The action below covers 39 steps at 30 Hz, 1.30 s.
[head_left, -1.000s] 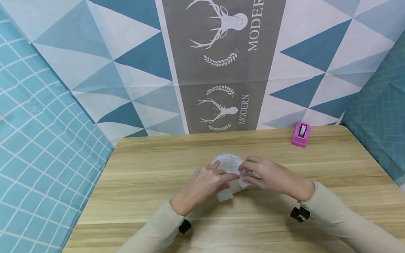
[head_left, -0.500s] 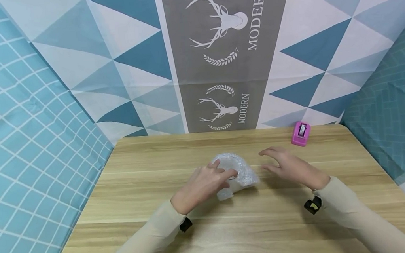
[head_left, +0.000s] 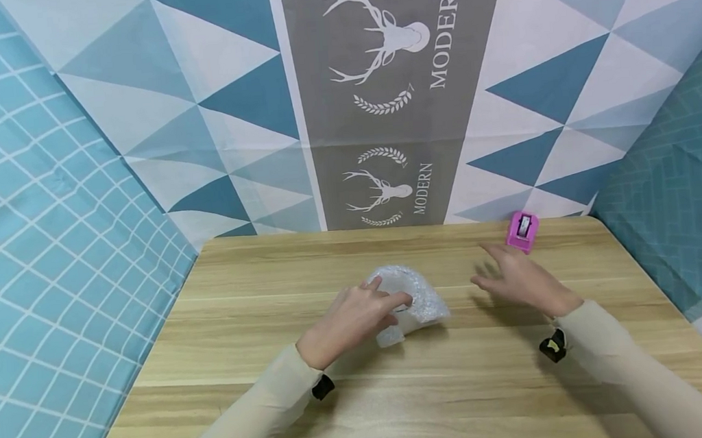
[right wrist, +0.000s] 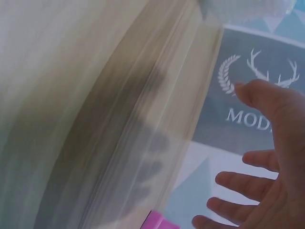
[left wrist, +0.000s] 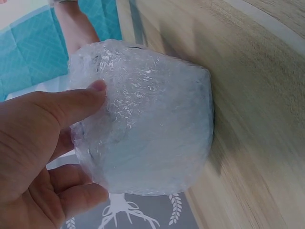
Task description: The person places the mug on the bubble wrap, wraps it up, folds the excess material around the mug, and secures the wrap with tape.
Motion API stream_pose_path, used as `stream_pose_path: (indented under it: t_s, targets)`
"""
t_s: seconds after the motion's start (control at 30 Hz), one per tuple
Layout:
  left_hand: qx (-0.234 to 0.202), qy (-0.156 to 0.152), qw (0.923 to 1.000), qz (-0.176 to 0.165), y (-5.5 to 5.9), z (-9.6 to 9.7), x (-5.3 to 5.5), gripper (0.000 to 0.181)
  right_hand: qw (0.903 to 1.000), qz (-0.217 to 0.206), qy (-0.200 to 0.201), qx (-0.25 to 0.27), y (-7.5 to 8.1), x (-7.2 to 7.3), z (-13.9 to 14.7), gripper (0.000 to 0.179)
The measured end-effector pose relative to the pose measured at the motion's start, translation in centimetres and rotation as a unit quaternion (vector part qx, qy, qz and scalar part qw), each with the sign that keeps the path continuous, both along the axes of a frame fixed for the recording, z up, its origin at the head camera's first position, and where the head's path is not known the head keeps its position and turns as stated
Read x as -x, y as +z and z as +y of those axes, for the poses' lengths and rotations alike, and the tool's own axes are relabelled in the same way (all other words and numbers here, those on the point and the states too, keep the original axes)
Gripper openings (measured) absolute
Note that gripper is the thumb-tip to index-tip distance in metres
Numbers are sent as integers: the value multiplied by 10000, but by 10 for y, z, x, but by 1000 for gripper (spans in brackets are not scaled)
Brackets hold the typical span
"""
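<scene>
A bundle in clear bubble wrap (head_left: 427, 304) stands on the table in the head view, rounded at the top; what lies inside cannot be made out. My left hand (head_left: 354, 317) grips its left side. In the left wrist view the thumb presses the front of the bubble-wrapped bundle (left wrist: 152, 124), and the other fingers reach behind it. To the right, my right hand (head_left: 521, 280) is held over the table with fingers extended and nothing in them. It is nearest a pink tape dispenser (head_left: 522, 231), whose edge shows at the bottom of the right wrist view.
The wooden table (head_left: 265, 391) meets a patterned wall cloth (head_left: 374, 121) at its back edge. Blue checked cloth (head_left: 51, 256) hangs along the left, and teal cloth (head_left: 681, 172) along the right. A dark wrist camera (head_left: 553, 346) sits under my right sleeve.
My right hand has let go of the bubble-wrapped bundle and moved right, close to the pink tape dispenser. The left hand and the bundle have stayed in place.
</scene>
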<state>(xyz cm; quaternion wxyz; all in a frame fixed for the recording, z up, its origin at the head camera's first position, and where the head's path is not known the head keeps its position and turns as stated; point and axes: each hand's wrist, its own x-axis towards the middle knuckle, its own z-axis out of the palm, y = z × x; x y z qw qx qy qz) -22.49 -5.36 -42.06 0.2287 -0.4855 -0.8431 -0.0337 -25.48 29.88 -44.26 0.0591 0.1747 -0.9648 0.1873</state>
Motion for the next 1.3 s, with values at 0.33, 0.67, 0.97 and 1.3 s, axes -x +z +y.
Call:
stream_pose_path:
  t_s: [0.33, 0.67, 0.97, 1.3]
  targets:
    - [-79, -23, 9998, -204, 1, 0, 0, 37, 9927, -103, -596, -1042, -3, 6, 27, 91]
    - [-81, -43, 9994, -330, 2, -1, 0, 36, 9907, -875, -810, -660, 1, 18, 46, 103]
    - [-77, -54, 9995, -298, 2, -1, 1, 36, 9839, -1483, -976, 182, 9, 41, 60, 95]
    - [-160, -113, 9993, -316, 3, -2, 1, 36, 9741, -1782, -1334, 407, 16, 55, 71, 79]
